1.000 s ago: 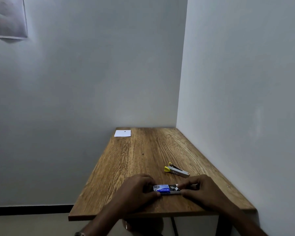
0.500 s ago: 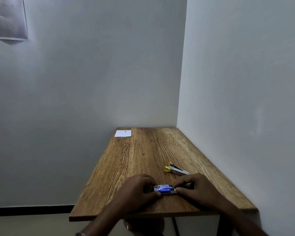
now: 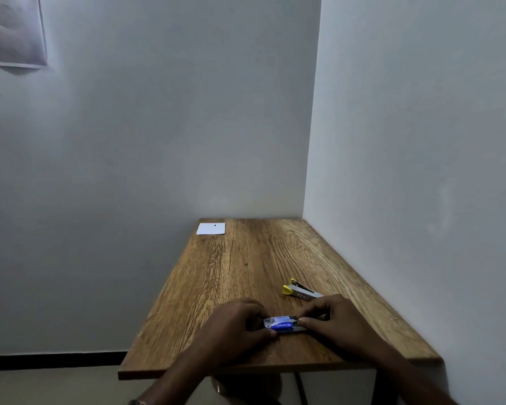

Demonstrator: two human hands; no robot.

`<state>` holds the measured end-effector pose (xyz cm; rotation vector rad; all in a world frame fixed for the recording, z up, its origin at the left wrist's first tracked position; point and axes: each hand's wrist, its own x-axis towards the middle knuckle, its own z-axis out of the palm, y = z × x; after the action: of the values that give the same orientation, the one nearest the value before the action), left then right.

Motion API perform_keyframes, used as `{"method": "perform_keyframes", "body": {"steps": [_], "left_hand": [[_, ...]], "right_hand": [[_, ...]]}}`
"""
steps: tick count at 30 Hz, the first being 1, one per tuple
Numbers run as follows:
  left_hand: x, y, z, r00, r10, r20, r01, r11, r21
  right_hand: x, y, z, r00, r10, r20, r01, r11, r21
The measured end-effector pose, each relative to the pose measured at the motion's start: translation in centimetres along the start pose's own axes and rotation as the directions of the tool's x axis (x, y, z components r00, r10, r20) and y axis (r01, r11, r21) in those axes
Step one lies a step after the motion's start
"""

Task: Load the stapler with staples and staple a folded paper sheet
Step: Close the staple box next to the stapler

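Fingers of left hand pinch the blue staple box; right hand fingers clamp its other end, low over the wooden surface near edge. Stapler lies just behind the right hand. Paper sheet at far left corner.

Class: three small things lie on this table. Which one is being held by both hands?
The blue staple box, gripped by the left hand and right hand. The stapler and paper lie untouched.
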<state>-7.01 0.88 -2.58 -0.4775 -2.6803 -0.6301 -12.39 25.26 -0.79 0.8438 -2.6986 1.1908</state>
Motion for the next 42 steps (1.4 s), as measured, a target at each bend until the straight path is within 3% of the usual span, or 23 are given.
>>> {"method": "perform_keyframes", "body": {"steps": [7, 25, 35, 42], "left_hand": [[0.0, 0.0, 0.1, 1.0, -0.007, 0.0, 0.007, 1.0, -0.007], [0.1, -0.3, 0.2, 1.0, -0.007, 0.006, 0.007, 1.0, -0.013], [0.1, -0.1, 0.1, 1.0, -0.018, 0.015, 0.018, 1.0, -0.008], [0.0, 0.1, 0.1, 1.0, -0.016, 0.012, 0.016, 1.0, -0.004]], "right_hand": [[-0.4, -0.6, -0.7, 0.998, -0.057, 0.016, 0.058, 0.998, -0.019], [0.3, -1.1, -0.5, 1.0, 0.021, 0.008, -0.021, 0.998, -0.067], [1.2, -1.8, -0.1, 0.997, 0.056, 0.043, -0.048, 0.983, -0.175], [0.1, -1.6, -0.6, 0.999, -0.009, 0.031, 0.016, 0.967, -0.256]]}}
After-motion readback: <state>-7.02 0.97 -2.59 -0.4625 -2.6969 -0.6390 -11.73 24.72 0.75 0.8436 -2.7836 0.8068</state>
